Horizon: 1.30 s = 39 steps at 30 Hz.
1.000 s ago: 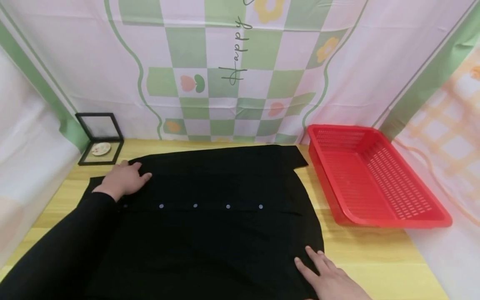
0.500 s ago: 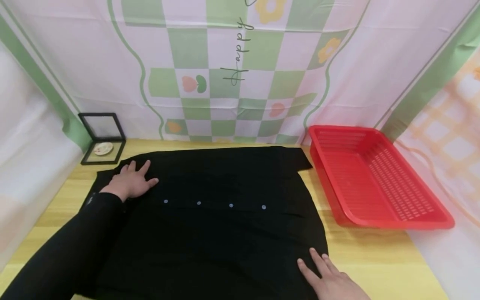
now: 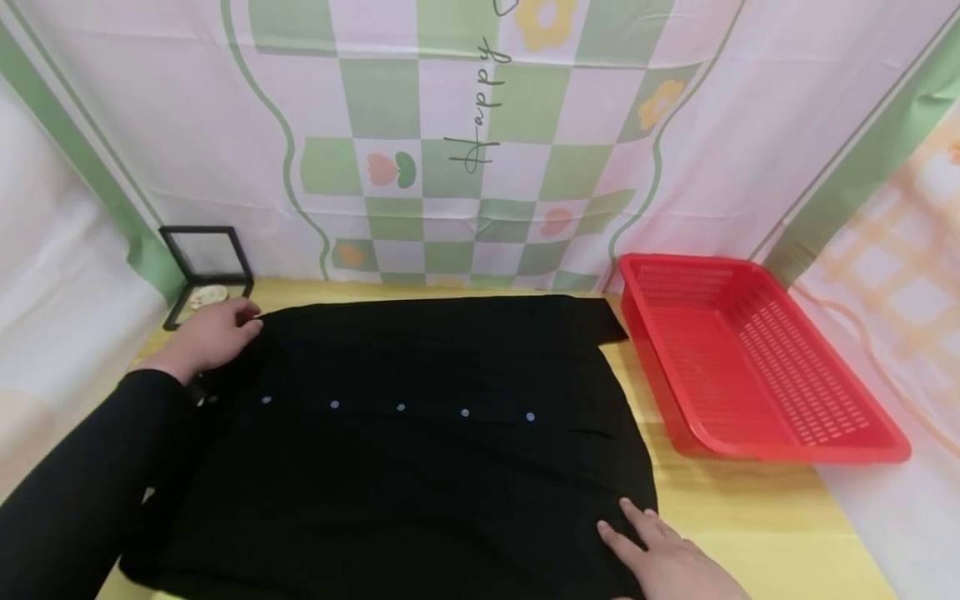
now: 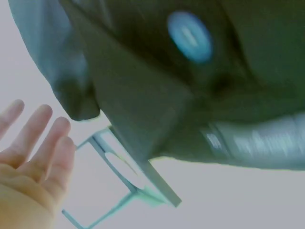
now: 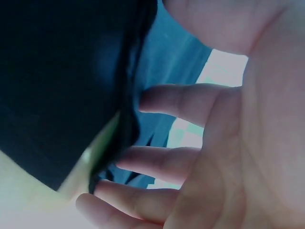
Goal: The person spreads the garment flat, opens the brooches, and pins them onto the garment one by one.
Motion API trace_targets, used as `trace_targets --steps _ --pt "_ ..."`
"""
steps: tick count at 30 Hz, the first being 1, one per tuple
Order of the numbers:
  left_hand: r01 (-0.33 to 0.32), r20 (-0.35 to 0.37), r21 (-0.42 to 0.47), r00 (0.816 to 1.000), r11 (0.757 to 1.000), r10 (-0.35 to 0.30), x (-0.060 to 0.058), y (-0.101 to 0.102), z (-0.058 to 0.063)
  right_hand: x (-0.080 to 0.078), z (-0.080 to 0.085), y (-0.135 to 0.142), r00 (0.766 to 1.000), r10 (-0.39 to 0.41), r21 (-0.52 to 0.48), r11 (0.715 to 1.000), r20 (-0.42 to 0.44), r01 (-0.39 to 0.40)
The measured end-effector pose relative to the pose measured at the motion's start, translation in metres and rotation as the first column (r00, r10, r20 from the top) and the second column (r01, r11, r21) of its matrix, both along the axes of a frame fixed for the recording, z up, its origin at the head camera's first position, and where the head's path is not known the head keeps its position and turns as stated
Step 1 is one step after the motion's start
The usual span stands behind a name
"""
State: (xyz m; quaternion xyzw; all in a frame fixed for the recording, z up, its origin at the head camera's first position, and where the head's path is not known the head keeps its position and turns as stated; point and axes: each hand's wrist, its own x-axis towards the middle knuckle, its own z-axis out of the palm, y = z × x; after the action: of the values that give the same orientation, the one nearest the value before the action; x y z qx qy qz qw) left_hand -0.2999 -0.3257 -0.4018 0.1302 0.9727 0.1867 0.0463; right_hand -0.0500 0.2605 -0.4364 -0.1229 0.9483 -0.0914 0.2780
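A black button-up shirt point(image 3: 420, 358) lies spread sideways on the table, its row of small buttons running left to right and its curved hem at the right. My left hand point(image 3: 210, 337) is over the shirt's upper left edge, beside the black frame. In the left wrist view, the fingers of my left hand point(image 4: 38, 157) are loosely extended beside the collar point(image 4: 138, 90), holding nothing. My right hand point(image 3: 675, 558) rests on the hem at the lower right with fingers spread. Its extended fingers point(image 5: 176, 102) touch the hem in the right wrist view.
A red plastic basket point(image 3: 663, 383) stands right of the shirt. At the back left is a black hinged frame point(image 3: 238, 250) with a pale round piece point(image 3: 207, 295) on its lower half. A printed curtain point(image 3: 442, 217) hangs behind the yellow wood-grain table point(image 3: 757, 517).
My left hand first slid slightly right on the shirt, then moved back up and left to its edge near the frame, uncovering buttons. My right hand has stayed nearly still on the hem.
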Motion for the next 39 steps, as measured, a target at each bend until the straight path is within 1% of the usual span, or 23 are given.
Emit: trace_targets --steps 2,4,6,8,10,12,13,15,16,18,19,20,21,24,26,29,31,34,39 --pt "-0.008 -0.034 -0.010 0.999 1.000 0.007 0.001 -0.010 0.001 -0.004 0.006 -0.002 1.000 0.005 -0.002 1.000 -0.010 -0.005" --pt "-0.008 -0.050 -0.020 0.999 1.000 0.007 0.001 -0.019 0.001 -0.009 0.014 -0.007 0.998 0.029 0.014 0.999 -0.058 -0.028" --pt "-0.009 -0.057 -0.029 0.998 1.000 0.007 0.002 -0.027 0.000 -0.014 0.025 -0.014 0.988 0.066 0.031 0.998 -0.138 -0.062" --pt "-0.014 -0.053 -0.039 0.999 0.999 0.012 0.002 -0.033 -0.001 -0.021 0.037 -0.024 0.964 0.106 0.043 0.994 -0.244 -0.098" --pt "-0.027 -0.043 -0.050 0.999 0.998 0.025 0.002 -0.037 -0.002 -0.031 0.047 -0.035 0.917 0.153 0.037 0.988 -0.369 -0.150" --pt "-0.042 -0.029 -0.063 0.999 0.997 0.041 0.002 -0.039 -0.002 -0.045 0.056 -0.048 0.853 0.188 0.023 0.979 -0.487 -0.203" --pt "-0.049 -0.027 -0.070 0.999 0.996 0.047 0.002 -0.039 -0.002 -0.053 0.059 -0.054 0.815 0.201 0.014 0.973 -0.544 -0.231" --pt "-0.066 -0.014 -0.084 0.998 0.994 0.065 0.001 -0.035 -0.001 -0.072 0.064 -0.066 0.758 0.198 -0.008 0.966 -0.622 -0.259" --pt "-0.077 -0.009 -0.094 0.997 0.993 0.077 0.001 -0.032 -0.001 -0.083 0.066 -0.071 0.738 0.187 -0.019 0.965 -0.648 -0.262" --pt "-0.103 0.005 -0.113 0.995 0.988 0.105 0.000 -0.025 0.002 -0.105 0.068 -0.080 0.707 0.162 -0.038 0.965 -0.689 -0.259" --pt "-0.115 0.015 -0.120 0.993 0.986 0.118 -0.001 -0.020 0.005 -0.117 0.069 -0.084 0.700 0.144 -0.045 0.969 -0.700 -0.244" --pt "-0.130 0.030 -0.126 0.990 0.984 0.134 -0.002 -0.016 0.007 -0.128 0.069 -0.087 0.697 0.124 -0.049 0.974 -0.706 -0.223" --pt "-0.140 0.040 -0.133 0.988 0.981 0.147 -0.003 -0.012 0.009 -0.139 0.069 -0.091 0.700 0.102 -0.055 0.979 -0.707 -0.198" --pt "-0.155 0.062 -0.135 0.984 0.979 0.164 -0.006 -0.003 0.013 -0.170 0.064 -0.100 0.716 0.040 -0.065 0.991 -0.697 -0.118" --pt "-0.160 0.062 -0.144 0.983 0.977 0.171 -0.007 -0.001 0.013 -0.188 0.058 -0.105 0.728 0.000 -0.074 0.995 -0.685 -0.070" --pt "-0.167 0.056 -0.165 0.982 0.972 0.178 -0.010 -0.001 0.011 -0.209 0.048 -0.110 0.732 -0.042 -0.079 0.997 -0.681 -0.017" --pt "-0.177 0.053 -0.183 0.980 0.967 0.189 -0.013 -0.003 0.009 -0.220 0.041 -0.110 0.730 -0.067 -0.077 0.997 -0.680 0.020" --pt "-0.196 0.060 -0.198 0.976 0.961 0.211 -0.018 -0.008 0.005 -0.228 0.035 -0.110 0.731 -0.100 -0.081 0.995 -0.675 0.061" --pt "-0.208 0.109 -0.199 0.966 0.958 0.233 -0.029 -0.018 -0.001 -0.227 0.032 -0.107 0.750 -0.119 -0.087 0.993 -0.650 0.082"
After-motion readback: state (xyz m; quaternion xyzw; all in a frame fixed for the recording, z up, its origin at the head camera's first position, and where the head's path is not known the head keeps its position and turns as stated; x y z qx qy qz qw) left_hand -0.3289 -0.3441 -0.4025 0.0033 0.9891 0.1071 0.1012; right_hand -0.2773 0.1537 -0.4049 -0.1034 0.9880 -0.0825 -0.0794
